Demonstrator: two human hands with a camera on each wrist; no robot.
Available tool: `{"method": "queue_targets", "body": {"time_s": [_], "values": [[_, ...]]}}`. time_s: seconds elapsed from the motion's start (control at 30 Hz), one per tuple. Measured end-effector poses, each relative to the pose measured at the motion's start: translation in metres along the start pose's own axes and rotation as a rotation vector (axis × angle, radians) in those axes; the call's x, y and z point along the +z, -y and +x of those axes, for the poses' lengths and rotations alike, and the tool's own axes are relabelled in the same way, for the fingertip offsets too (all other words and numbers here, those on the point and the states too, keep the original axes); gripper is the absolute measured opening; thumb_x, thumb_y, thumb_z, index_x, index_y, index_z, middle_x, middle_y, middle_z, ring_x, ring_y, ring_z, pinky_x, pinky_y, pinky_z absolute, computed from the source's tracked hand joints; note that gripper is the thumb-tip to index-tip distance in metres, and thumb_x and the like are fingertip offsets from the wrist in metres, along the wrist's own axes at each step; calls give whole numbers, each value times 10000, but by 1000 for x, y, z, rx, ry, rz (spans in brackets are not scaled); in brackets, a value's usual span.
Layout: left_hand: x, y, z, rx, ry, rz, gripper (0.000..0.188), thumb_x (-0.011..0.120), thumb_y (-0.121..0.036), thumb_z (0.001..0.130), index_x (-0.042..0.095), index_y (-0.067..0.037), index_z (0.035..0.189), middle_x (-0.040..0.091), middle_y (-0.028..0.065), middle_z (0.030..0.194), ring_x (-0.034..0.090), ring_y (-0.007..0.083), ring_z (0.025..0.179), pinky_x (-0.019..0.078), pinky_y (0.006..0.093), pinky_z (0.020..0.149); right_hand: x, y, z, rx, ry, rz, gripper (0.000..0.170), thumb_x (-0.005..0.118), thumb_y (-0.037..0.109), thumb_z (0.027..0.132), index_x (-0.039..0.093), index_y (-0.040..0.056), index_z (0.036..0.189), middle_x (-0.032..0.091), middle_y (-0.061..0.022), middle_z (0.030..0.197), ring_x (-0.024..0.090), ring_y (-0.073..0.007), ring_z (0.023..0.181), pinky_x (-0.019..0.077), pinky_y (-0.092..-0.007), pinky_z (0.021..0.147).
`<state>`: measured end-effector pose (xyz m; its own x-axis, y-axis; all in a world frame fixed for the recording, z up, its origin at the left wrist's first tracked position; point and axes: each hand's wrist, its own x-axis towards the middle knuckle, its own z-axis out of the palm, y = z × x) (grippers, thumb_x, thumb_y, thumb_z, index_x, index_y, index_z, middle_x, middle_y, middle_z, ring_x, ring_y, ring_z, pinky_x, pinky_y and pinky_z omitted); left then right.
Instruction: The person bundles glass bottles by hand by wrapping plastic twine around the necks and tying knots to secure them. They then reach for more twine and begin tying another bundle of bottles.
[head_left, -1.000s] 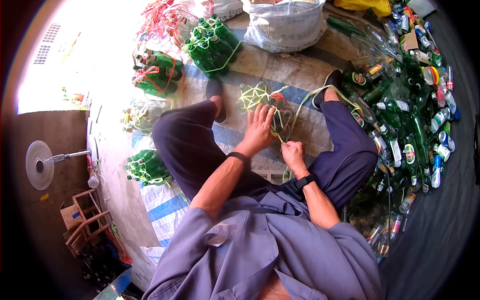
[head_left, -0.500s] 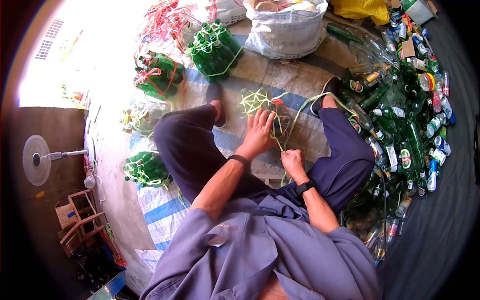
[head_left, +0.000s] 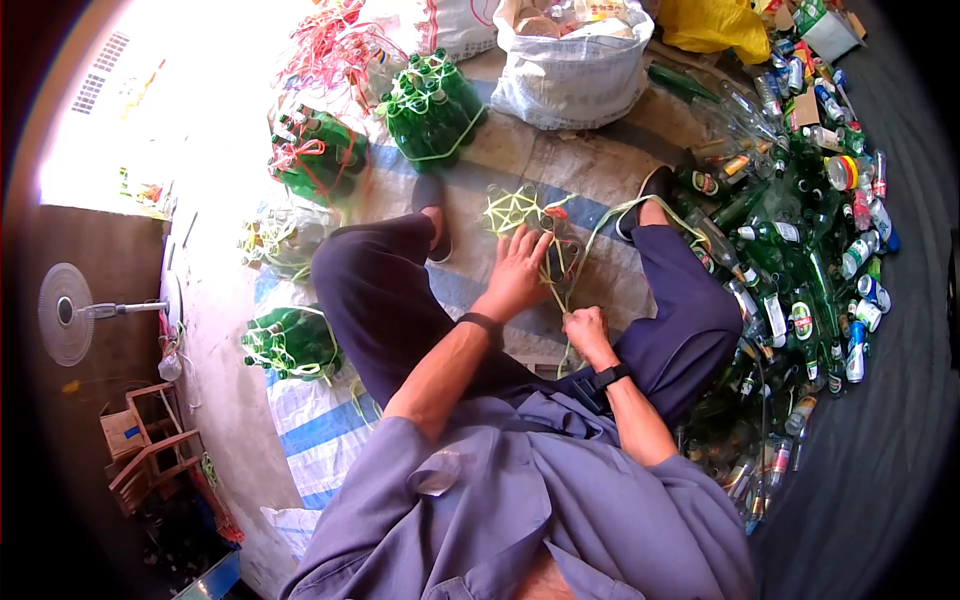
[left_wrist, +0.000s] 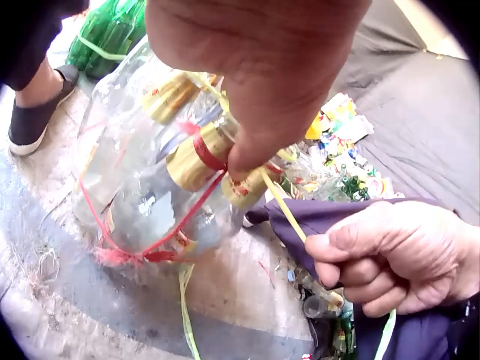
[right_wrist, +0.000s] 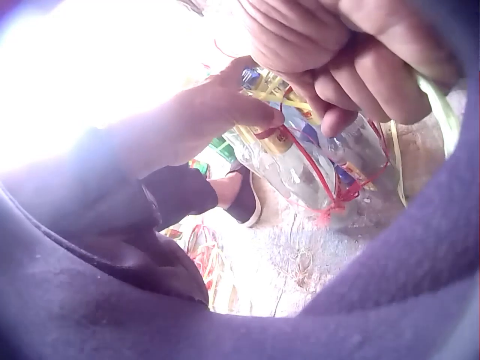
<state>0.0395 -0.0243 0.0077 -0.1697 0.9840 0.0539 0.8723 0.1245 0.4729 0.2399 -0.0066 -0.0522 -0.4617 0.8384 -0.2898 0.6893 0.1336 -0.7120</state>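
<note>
Between the person's feet stands a bundle of clear glass bottles (left_wrist: pixel 142 206) with gold-labelled necks. Red twine (left_wrist: pixel 201 202) circles it, and yellow-green plastic strap (head_left: pixel 513 208) crosses its tops in a star pattern. The left hand (head_left: pixel 516 272) lies over the near side of the bundle top, fingers extended, its thumb touching the bottle necks in the left wrist view. Curled into a fist, the right hand (head_left: pixel 588 332) grips the strap, whose taut length (left_wrist: pixel 283 206) runs from the bundle. A loose tail (left_wrist: pixel 387 336) hangs below that fist.
Tied bundles of green bottles (head_left: pixel 435 115) stand along the left, with red twine (head_left: pixel 325 45) behind. A white woven sack (head_left: pixel 570 75) is at the back. Loose bottles and cans (head_left: pixel 800 260) pile up on the right. A fan (head_left: pixel 68 313) stands far left.
The right hand has drawn slightly toward the body, and more strap shows between it and the bundle. The left hand stays on the bundle. The head view has shifted slightly.
</note>
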Motion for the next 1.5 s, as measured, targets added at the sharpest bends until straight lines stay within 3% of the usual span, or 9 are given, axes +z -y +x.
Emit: {"method": "queue_targets", "body": {"time_s": [0.2, 0.27, 0.33, 0.53, 0.63, 0.7, 0.93, 1.3, 1.5], "values": [[-26, 10, -8, 52, 22, -123, 836, 788, -332, 686, 445, -69, 1401, 426, 195, 1459, 345, 402, 1386, 287, 526, 1127, 5, -12, 7, -156, 34, -90, 274, 575, 216, 763, 709, 18, 629, 670, -183, 654, 674, -314, 649, 531, -391, 681], [-20, 14, -14, 14, -139, -111, 743, 775, -281, 679, 512, -60, 1337, 454, 197, 1420, 378, 411, 1353, 323, 493, 1112, 0, -3, 4, -91, 37, -53, 273, 575, 214, 759, 708, 12, 632, 672, -184, 659, 676, -310, 655, 532, -386, 685], [-18, 8, -21, 18, -221, -91, 608, 763, -241, 685, 581, -41, 1229, 507, 196, 1322, 444, 407, 1263, 368, 484, 1062, -1, 0, 3, -26, 41, -16, 272, 575, 213, 754, 707, 7, 635, 674, -185, 664, 678, -307, 661, 532, -382, 690], [-1, 7, -22, 94, -65, -77, 318, 780, -214, 676, 642, -74, 926, 551, 134, 1029, 536, 332, 966, 447, 415, 887, 2, -4, 4, 129, 92, 99, 268, 572, 211, 751, 702, 8, 636, 670, -184, 662, 679, -309, 675, 528, -380, 688], [6, 14, -18, 266, -114, -99, 128, 672, -99, 729, 602, -55, 827, 543, 119, 906, 527, 316, 869, 460, 401, 762, 6, -10, 4, -91, 36, -60, 272, 572, 221, 752, 697, 14, 628, 659, -184, 647, 672, -319, 668, 523, -393, 674], [6, 5, -22, 189, -157, -126, 178, 719, -141, 706, 612, -66, 826, 550, 106, 892, 529, 313, 877, 458, 404, 777, 3, -6, 2, -96, 8, 19, 237, 566, 159, 743, 655, -38, 645, 619, -254, 678, 625, -430, 662, 508, -490, 651], [11, 2, -21, 72, -166, -137, 218, 767, -166, 681, 608, -67, 793, 563, 81, 812, 540, 287, 886, 454, 400, 804, -8, 16, 0, 28, 56, 61, 239, 555, 149, 744, 652, -49, 652, 612, -276, 697, 625, -441, 670, 507, -496, 661], [6, -2, -23, 57, -75, -125, 145, 738, -157, 714, 634, -82, 782, 621, 56, 859, 589, 252, 847, 450, 360, 825, -21, 36, -9, -115, -31, 30, 221, 549, 122, 773, 625, -55, 663, 583, -290, 695, 598, -466, 667, 485, -504, 627], [-8, -12, -28, 218, -117, -32, 103, 672, -133, 738, 677, -107, 838, 630, 54, 948, 589, 253, 916, 477, 356, 806, -22, 46, -7, -147, -59, 147, 227, 538, 111, 798, 569, -56, 647, 558, -285, 679, 570, -470, 657, 455, -502, 592]]}}
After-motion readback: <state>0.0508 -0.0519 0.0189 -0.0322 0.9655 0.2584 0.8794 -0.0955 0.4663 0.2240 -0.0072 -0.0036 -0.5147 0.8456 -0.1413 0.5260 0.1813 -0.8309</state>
